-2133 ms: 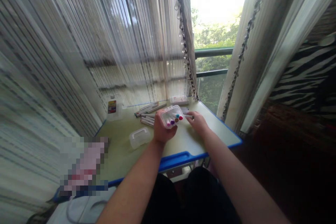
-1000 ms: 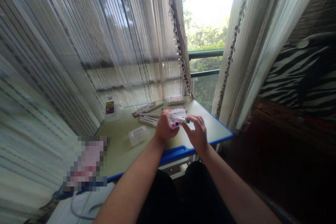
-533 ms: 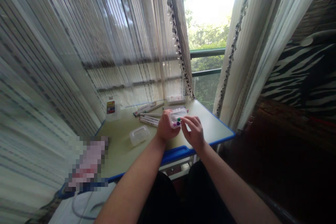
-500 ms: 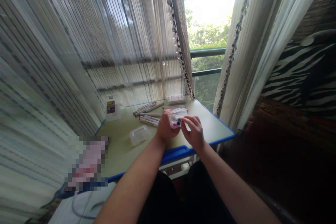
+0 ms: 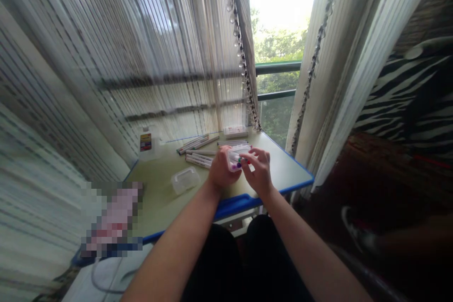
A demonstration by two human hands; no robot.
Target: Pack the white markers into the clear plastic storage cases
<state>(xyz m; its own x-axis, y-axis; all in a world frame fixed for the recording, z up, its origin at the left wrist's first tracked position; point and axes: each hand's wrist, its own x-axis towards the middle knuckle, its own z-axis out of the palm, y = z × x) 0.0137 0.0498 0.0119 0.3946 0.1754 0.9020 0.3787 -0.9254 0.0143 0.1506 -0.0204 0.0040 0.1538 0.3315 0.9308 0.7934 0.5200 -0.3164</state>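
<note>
My left hand [image 5: 223,172] is wrapped around a clear plastic case [image 5: 230,152], tilted with its open end toward me. Inside are a few markers, with purple and green cap ends showing at the opening. My right hand [image 5: 259,170] is closed in a pinch at that opening, on a marker [image 5: 248,162] with a red end between the fingertips; the rest of it is hidden. Left of the hands lies a clear plastic lid [image 5: 186,180]. White markers [image 5: 198,159] with coloured ends lie in loose groups behind the hands.
The desk [image 5: 159,203] has a blue edge. At its back stand another clear case [image 5: 235,130] and a clear box with a coloured label [image 5: 145,142]. A blurred-out pink item [image 5: 116,217] lies at the left edge. Stringed curtains [image 5: 170,56] hang behind.
A red end now shows at my right fingertips beside the green cap. My right hand has shifted slightly at the case opening. The view has turned slightly, and a pale shape appears at lower right.
</note>
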